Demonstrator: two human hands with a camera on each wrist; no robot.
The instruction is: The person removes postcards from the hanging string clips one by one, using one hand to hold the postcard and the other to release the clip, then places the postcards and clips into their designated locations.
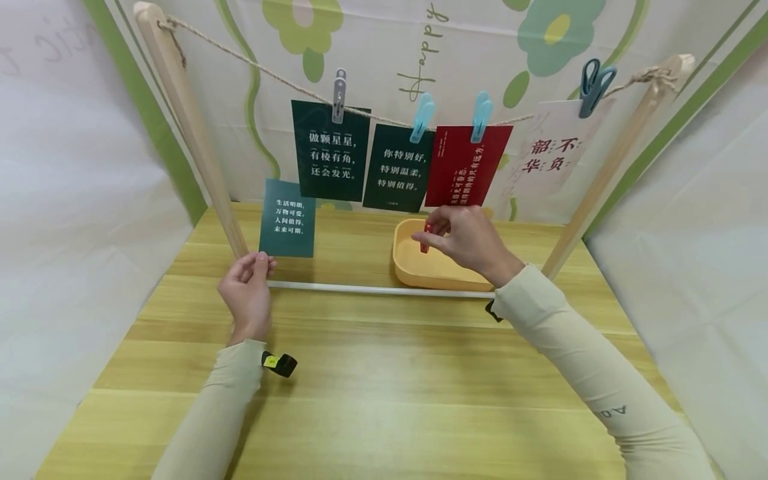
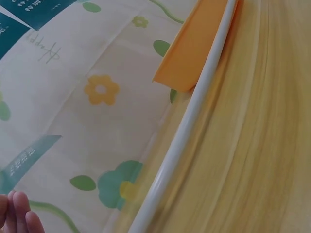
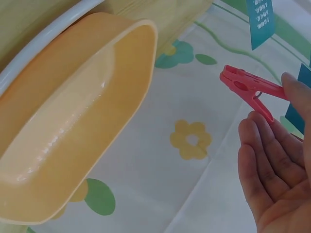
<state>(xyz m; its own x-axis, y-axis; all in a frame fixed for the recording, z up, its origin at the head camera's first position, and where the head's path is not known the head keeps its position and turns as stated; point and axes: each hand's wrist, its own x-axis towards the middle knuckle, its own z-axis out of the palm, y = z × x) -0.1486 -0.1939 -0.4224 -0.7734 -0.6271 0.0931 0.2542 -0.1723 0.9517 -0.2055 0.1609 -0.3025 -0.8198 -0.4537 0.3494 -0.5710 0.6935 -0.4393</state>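
Observation:
My left hand (image 1: 247, 293) pinches the lower left corner of a teal card (image 1: 287, 219) with white writing, held upright beside the left post. In the left wrist view, its fingertips (image 2: 19, 213) show at the lower left by the teal card (image 2: 29, 160). Above the yellow tray, my right hand (image 1: 471, 241) pinches a red clothespin (image 1: 425, 239) between thumb and fingers. The right wrist view shows the pink-red clothespin (image 3: 250, 90) by its handles in the right hand (image 3: 277, 179). Its jaws point away from the palm.
A rope (image 1: 258, 65) spans two wooden posts. Pegged on it hang two dark green cards (image 1: 331, 153), a red card (image 1: 468, 160) and a pale card (image 1: 561, 147). The yellow tray (image 1: 403, 263) stands behind a white rod (image 1: 360, 289) at the frame's base.

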